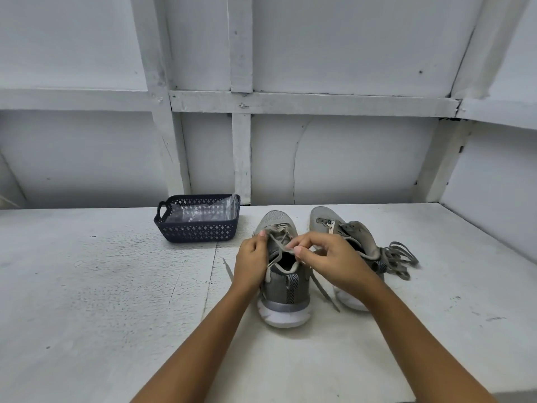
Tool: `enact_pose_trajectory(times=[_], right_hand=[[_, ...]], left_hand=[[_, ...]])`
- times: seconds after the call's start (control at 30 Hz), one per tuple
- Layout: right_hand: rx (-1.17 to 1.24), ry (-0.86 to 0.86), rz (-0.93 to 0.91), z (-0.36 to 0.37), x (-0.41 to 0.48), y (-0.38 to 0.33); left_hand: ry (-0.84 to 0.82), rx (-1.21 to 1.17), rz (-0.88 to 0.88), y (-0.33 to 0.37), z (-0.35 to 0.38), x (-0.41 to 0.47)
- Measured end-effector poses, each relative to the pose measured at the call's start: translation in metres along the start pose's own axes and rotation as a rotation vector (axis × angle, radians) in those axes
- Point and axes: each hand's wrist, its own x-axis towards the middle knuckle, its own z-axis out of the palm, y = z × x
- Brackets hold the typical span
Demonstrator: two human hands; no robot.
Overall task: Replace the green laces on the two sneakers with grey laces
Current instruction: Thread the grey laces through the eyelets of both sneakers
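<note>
Two grey sneakers stand side by side on the white table, toes pointing away from me. The left sneaker [283, 289] is between my hands. My left hand [252, 261] grips its left side near the eyelets. My right hand [325, 261] pinches a lace [286, 249] over the tongue; its loose ends trail down both sides of the shoe. The right sneaker [328, 223] has no lace in its eyelets and is partly hidden behind my right wrist. A loose pile of laces [399, 261] lies just right of it.
A dark blue perforated basket [200, 228] holding a clear plastic bag stands at the back left of the table, against the white panelled wall. The table's right edge runs diagonally past the lace pile.
</note>
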Motion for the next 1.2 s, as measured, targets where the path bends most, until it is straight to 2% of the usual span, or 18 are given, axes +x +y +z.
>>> enact_pose_trajectory(times=[0.2, 0.3, 0.37, 0.47, 0.53, 0.6, 0.7, 0.77, 0.87, 0.97, 1.07, 1.2], right_hand=[[0.115, -0.019, 0.03, -0.006, -0.006, -0.01], [0.215, 0.085, 0.076, -0.004, -0.002, -0.02], [0.42, 0.187, 0.167, -0.007, 0.005, -0.03], [0.845, 0.255, 0.328, -0.018, 0.026, -0.047], [1.061, 0.267, 0.394, -0.025, 0.042, -0.057], [1.159, 0.277, 0.406, -0.026, 0.058, -0.064], [1.21, 0.301, 0.409, -0.024, 0.075, -0.067], [1.238, 0.298, 0.414, -0.021, 0.081, -0.067], [1.258, 0.304, 0.411, -0.02, 0.085, -0.066], [1.114, 0.286, 0.429, -0.021, 0.084, -0.056], [0.933, 0.144, 0.515, -0.017, 0.072, -0.035], [0.861, 0.0, 0.546, -0.005, 0.056, -0.017]], left_hand=[[-0.014, 0.023, 0.018, -0.001, 0.001, 0.002], [-0.016, 0.047, 0.014, -0.001, -0.002, 0.004], [0.023, 0.112, 0.04, 0.0, -0.005, 0.007], [0.14, 0.239, 0.182, 0.012, -0.011, 0.005], [0.117, 0.198, 0.258, 0.029, -0.012, -0.003], [-0.008, 0.121, 0.253, 0.049, -0.014, -0.01], [-0.236, 0.13, 0.279, 0.066, -0.01, -0.012], [-0.275, 0.176, 0.3, 0.069, -0.006, -0.011], [-0.297, 0.142, 0.252, 0.074, -0.004, -0.005], [-0.272, -0.011, 0.161, 0.079, -0.009, 0.004], [-0.187, -0.047, 0.144, 0.085, -0.016, 0.017], [-0.149, -0.004, 0.125, 0.092, -0.013, 0.031]])
